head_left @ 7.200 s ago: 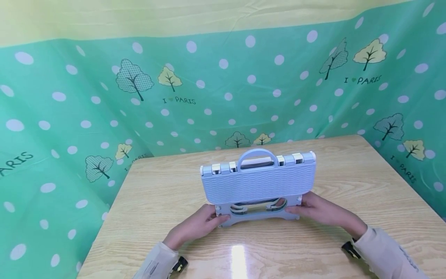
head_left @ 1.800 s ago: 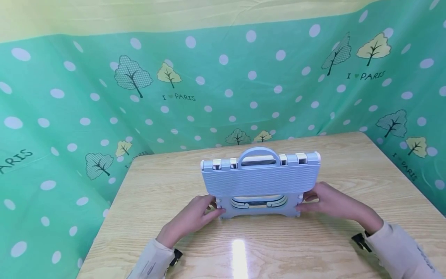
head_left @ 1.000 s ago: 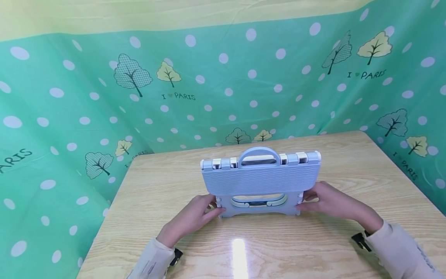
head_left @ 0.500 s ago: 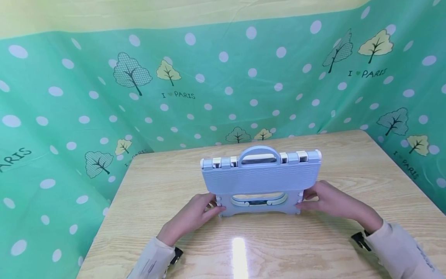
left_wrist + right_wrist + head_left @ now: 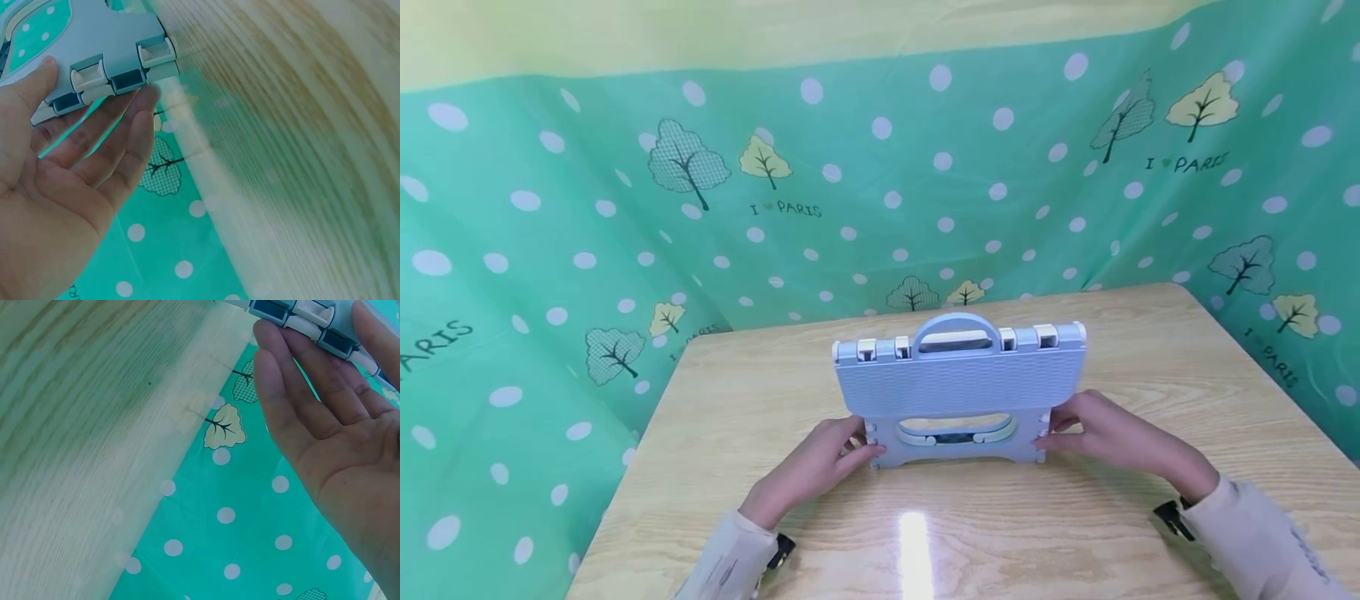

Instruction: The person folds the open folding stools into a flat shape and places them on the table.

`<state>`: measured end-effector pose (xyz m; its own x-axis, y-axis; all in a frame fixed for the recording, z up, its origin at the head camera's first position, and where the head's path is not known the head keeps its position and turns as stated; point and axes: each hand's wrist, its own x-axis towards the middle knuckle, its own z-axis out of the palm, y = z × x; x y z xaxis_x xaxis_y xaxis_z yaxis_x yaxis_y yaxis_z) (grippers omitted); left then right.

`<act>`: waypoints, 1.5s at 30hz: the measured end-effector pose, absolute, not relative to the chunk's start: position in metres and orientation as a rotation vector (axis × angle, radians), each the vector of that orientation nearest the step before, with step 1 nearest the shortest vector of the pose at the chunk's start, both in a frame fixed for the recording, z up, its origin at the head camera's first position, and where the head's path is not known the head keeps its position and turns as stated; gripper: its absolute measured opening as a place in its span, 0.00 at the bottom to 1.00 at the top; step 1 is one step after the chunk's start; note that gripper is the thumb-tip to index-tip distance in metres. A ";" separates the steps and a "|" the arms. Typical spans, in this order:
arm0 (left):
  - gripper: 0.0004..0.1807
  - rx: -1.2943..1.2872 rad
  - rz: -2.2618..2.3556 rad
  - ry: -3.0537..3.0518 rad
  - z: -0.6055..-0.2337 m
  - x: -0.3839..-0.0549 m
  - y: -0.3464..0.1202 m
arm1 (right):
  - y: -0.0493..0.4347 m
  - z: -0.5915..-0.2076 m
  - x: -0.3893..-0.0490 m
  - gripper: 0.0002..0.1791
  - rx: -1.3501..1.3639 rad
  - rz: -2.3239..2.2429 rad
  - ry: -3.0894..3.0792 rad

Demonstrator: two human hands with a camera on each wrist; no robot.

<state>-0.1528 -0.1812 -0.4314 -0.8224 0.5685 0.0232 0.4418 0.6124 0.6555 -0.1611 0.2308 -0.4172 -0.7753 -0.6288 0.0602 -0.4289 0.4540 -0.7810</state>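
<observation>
A light blue plastic folding stool (image 5: pixel 958 387) with white hinge pieces stands upright on the wooden table, its arched carry handle (image 5: pixel 957 321) at the top. A woven-textured panel slopes out over the lower leg panel (image 5: pixel 957 454), which has an oval opening. My left hand (image 5: pixel 812 467) grips the lower left edge, thumb on the front face and fingers behind. On the opposite edge my right hand (image 5: pixel 1120 437) holds in the same way. Both wrist views show the hinged edge of the leg panel (image 5: pixel 119 44) between thumb and fingers. The stool's back is hidden.
A wooden table (image 5: pixel 745 392) lies under the stool, with a bright light reflection near its front. Behind and at both sides hangs a green dotted curtain (image 5: pixel 850 192) printed with trees. Black straps (image 5: pixel 1172 518) hang at both wrists.
Since the earliest frame, my right thumb has shifted outward to the leg panel's edge, and the oval opening shows more clearly. In the last second the hands and stool have barely moved.
</observation>
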 end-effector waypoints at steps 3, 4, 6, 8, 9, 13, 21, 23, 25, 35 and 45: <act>0.30 0.850 1.011 2.646 -0.431 -0.153 -0.180 | 0.230 -0.418 -0.162 0.22 -0.916 -1.195 2.493; 0.31 0.855 1.015 2.650 -0.431 -0.153 -0.179 | 0.229 -0.418 -0.163 0.21 -0.912 -1.184 2.504; 0.30 0.860 1.029 2.658 -0.430 -0.153 -0.179 | 0.227 -0.417 -0.163 0.17 -0.903 -1.168 2.525; 0.26 0.874 1.043 2.685 -0.430 -0.153 -0.179 | 0.225 -0.416 -0.164 0.15 -0.911 -1.152 2.545; 0.24 0.883 1.050 2.698 -0.430 -0.153 -0.179 | 0.225 -0.416 -0.164 0.14 -0.919 -1.144 2.551; 0.19 0.899 1.082 2.722 -0.429 -0.152 -0.182 | 0.223 -0.415 -0.162 0.10 -0.970 -1.143 2.563; 0.20 0.868 1.112 2.665 -0.425 -0.147 -0.182 | 0.222 -0.416 -0.158 0.16 -0.910 -1.155 2.504; 0.21 0.854 1.122 2.641 -0.424 -0.146 -0.183 | 0.222 -0.416 -0.157 0.16 -0.890 -1.131 2.500; 0.23 0.831 1.137 2.611 -0.423 -0.145 -0.183 | 0.221 -0.416 -0.155 0.14 -0.876 -1.110 2.500; 0.18 0.786 1.131 2.490 -0.426 -0.147 -0.185 | 0.224 -0.416 -0.152 0.14 -0.845 -1.119 2.378; 0.18 0.740 1.051 2.322 -0.440 -0.150 -0.183 | 0.234 -0.429 -0.153 0.10 -0.863 -1.150 2.125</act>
